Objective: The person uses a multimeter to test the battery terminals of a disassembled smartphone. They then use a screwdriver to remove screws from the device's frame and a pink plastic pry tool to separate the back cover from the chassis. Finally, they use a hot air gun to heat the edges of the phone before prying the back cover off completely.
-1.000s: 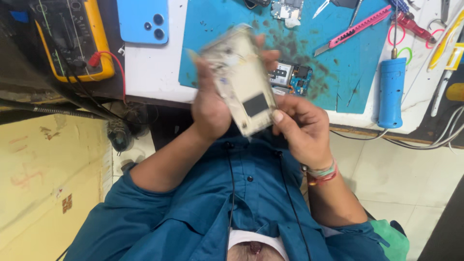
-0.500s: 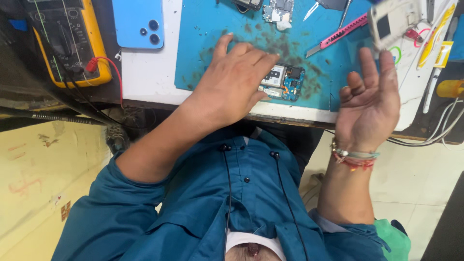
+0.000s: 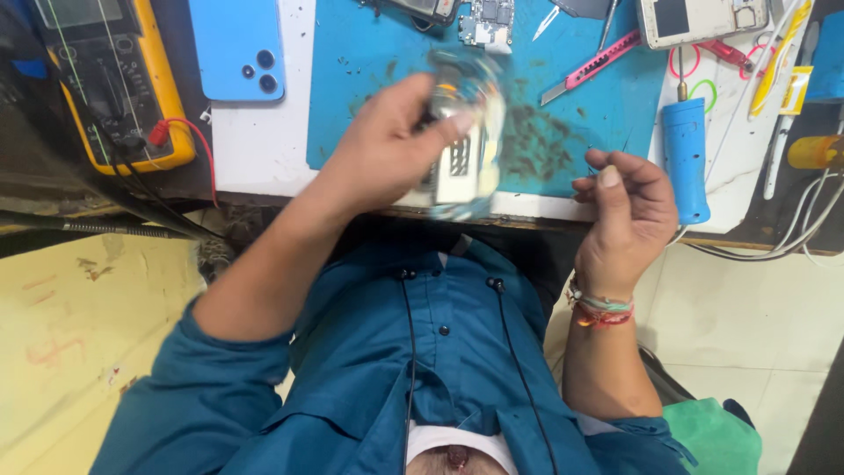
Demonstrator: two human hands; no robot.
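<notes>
The left hand (image 3: 387, 145) has lifted the small board (image 3: 462, 149) off the mat (image 3: 369, 70) and now holds it, blurred, above the tabletop (image 3: 255, 141) edge. The right hand (image 3: 624, 207) is half curled and holds nothing. A firm, steady grip seems wise.

hands x2 (image 3: 387, 145) (image 3: 629, 207) | blue phone x1 (image 3: 237, 48) | multimeter x1 (image 3: 110, 84) | pink cutter x1 (image 3: 591, 67) | circuit bd x1 (image 3: 486, 22)
</notes>
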